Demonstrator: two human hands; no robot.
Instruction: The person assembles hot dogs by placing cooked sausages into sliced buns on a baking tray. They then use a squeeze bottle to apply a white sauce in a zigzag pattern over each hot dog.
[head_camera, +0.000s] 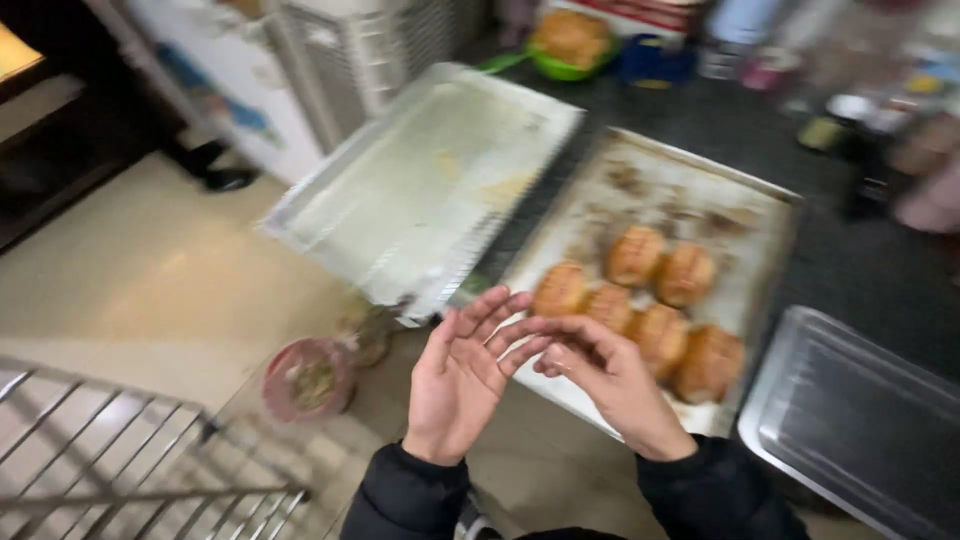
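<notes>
My left hand (462, 378) is held palm-up with fingers spread, holding nothing. My right hand (610, 378) is beside it, its fingertips touching the left hand's fingers, also with nothing in it. Both hover just in front of a baking tray (650, 185) lined with stained paper. Several golden-brown baked buns (640, 300) lie in the tray's near half, the closest bun just beyond my fingertips. My sleeves are black.
An empty metal tray (425, 180) lies left of the bun tray, overhanging the dark counter (840, 270). Another metal tray (860, 420) sits at the right. A wire rack (120, 460) stands lower left, a pink bucket (305, 378) on the floor. Containers crowd the counter's back.
</notes>
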